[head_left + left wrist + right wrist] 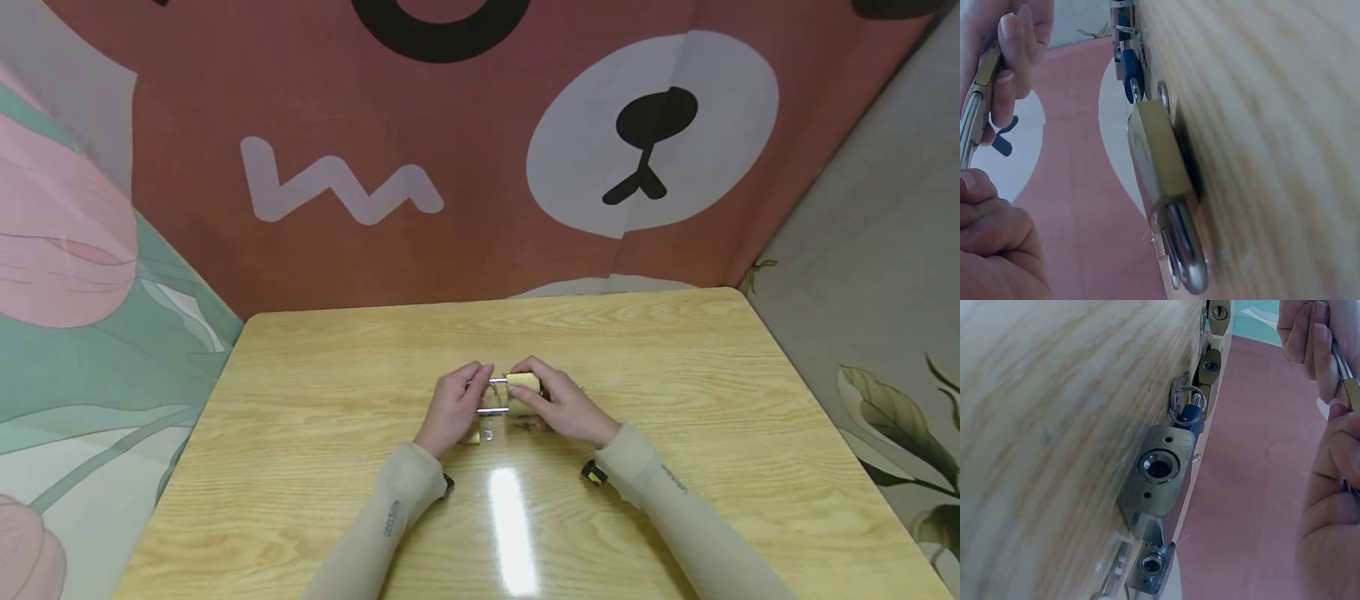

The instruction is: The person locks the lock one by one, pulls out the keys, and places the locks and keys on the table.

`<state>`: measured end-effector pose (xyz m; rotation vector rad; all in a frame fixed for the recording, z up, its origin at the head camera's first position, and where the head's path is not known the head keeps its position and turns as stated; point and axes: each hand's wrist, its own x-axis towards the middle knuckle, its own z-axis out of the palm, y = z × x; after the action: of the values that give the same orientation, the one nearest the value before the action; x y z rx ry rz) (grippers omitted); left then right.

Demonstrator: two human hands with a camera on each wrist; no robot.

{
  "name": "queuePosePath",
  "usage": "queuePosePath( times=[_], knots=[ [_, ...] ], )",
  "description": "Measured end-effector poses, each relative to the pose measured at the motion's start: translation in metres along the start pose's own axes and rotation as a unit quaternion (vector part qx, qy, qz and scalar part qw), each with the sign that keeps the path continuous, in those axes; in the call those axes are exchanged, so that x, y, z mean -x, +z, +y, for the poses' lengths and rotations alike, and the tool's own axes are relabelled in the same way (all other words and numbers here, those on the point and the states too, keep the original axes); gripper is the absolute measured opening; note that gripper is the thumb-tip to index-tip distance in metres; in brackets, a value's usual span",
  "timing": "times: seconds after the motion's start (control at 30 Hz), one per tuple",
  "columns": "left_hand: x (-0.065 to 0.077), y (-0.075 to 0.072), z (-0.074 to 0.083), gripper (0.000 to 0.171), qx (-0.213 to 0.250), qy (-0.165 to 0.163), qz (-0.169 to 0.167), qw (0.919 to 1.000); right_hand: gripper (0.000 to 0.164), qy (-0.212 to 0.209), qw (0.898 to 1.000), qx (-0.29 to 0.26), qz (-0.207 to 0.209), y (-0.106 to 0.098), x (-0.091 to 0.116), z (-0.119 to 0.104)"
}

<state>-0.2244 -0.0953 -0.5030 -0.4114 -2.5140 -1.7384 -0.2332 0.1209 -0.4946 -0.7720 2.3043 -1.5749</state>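
Above the table, both hands hold a large brass padlock stretched sideways between them. My left hand pinches the curved end of its long silver shackle. The brass body is gripped by my right hand, thumb on the near face and fingers over the far side. In the left wrist view, the shackle runs straight from the body to the left fingers. A key in the padlock does not show; the right palm hides the body's far end.
Below the hands lie another brass padlock, a blue padlock with a key ring, a silver rectangular lock and a smaller silver lock. More brass padlocks stand farther along the wooden table. Printed cloth hangs behind.
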Motion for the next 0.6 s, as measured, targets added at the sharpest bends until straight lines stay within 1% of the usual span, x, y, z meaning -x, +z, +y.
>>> queuePosePath(
  times=[0.1, 0.23, 0.47, 0.6],
  knots=[
    [0.001, -0.001, -0.001, 0.054, 0.005, -0.005, -0.006, 1.0000, 0.022, 0.003, 1.000, -0.003, 0.004, 0.001, 0.000, 0.001],
    [0.003, -0.001, -0.003, 0.053, -0.005, -0.007, -0.012, 0.9999, 0.022, 0.012, 1.000, -0.013, 0.002, 0.003, 0.002, 0.002],
    [0.002, -0.004, -0.001, 0.054, -0.007, 0.007, -0.010, 0.9999, 0.031, 0.020, 1.000, -0.013, 0.001, -0.002, 0.004, 0.001],
    [0.000, -0.005, 0.000, 0.050, -0.002, 0.008, -0.004, 1.0000, 0.035, 0.023, 0.999, -0.032, -0.004, -0.007, 0.005, 0.003]
  ],
)
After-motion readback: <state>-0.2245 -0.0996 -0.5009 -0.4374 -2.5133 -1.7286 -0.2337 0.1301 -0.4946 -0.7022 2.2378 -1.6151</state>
